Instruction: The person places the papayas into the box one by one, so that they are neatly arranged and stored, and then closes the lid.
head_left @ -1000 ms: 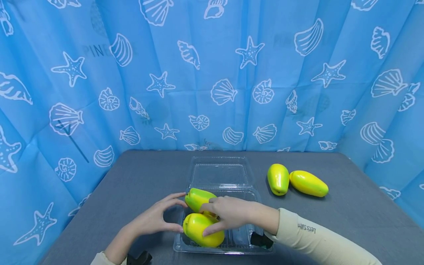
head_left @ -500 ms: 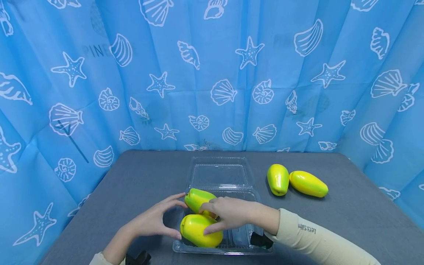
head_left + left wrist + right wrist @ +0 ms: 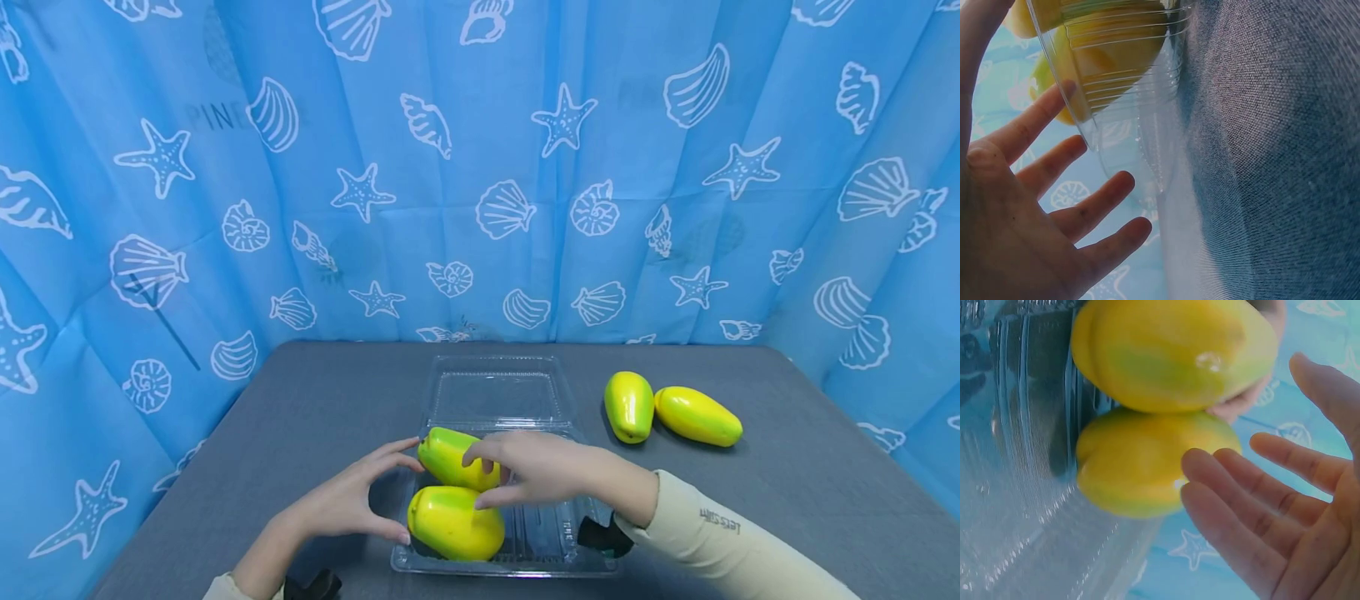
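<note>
The nearer fruit (image 3: 453, 529) lies in the left part of the clear container (image 3: 540, 537), unmoved since half a second ago. The left hand (image 3: 348, 497) stays beside it, fingers spread. The right hand (image 3: 536, 467) has drawn back rightward, fingers parted. Just behind lies the farther fruit (image 3: 444, 460); beyond, two more fruits (image 3: 630, 407) remain on the worktop (image 3: 337, 383).

Over my remote feed I count four glossy yellow-green oval fruits (image 3: 456, 523), two inside and two outside one clear plastic hinged container (image 3: 536, 537); one bare left hand (image 3: 347, 502) and one bare right hand (image 3: 536, 467); two cream fabric sleeves (image 3: 742, 546); and one grey cloth-covered table (image 3: 352, 387)
</note>
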{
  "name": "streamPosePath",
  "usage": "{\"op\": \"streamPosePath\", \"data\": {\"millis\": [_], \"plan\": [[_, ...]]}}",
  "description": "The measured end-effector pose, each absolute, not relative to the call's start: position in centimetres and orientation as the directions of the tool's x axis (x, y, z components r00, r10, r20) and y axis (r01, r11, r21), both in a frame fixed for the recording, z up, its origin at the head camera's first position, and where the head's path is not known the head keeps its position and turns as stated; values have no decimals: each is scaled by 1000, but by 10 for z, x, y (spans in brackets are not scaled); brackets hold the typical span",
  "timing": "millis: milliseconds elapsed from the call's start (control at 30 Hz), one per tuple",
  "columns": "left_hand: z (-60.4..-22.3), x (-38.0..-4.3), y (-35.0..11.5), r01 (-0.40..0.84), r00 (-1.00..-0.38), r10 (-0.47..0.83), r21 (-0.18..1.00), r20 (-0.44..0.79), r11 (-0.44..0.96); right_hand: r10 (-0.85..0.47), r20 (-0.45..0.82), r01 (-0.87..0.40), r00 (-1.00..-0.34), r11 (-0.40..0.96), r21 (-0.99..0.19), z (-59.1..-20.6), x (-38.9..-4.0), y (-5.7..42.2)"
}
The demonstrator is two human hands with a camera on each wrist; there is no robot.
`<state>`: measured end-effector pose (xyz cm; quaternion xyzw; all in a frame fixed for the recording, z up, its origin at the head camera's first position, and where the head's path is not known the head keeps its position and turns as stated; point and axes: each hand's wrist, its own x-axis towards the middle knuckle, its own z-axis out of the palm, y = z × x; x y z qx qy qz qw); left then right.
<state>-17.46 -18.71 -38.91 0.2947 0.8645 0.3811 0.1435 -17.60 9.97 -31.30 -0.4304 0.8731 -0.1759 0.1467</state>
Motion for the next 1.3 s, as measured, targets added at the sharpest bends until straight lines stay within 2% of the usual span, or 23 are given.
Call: {"op": "streamPosePath", "data": {"millis": [233, 467, 667, 933, 1167, 1300], "plan": [[-388, -175, -187, 393, -788, 615, 742, -33, 544, -806, 12, -712, -592, 516, -475, -309, -178, 121], [-388, -175, -187, 398, -787, 616, 743, -25, 538, -742, 108, -694, -662, 552, -462, -311, -185, 149], [-388, -175, -187, 401, -785, 619, 743, -22, 535, -651, 200, -650, -732, 582, -488, -316, -190, 178], [-389, -176, -187, 404, -782, 623, 749, -15, 525, -516, 314, -603, -797, 647, -466, -326, -198, 213], [-389, -175, -187, 399, -782, 623, 753, -20, 524, -361, 324, -483, -874, 716, -504, -335, -208, 252], [-389, -174, -187, 402, -782, 623, 750, -18, 526, -276, 345, -425, -897, 753, -502, -341, -214, 273]]}}
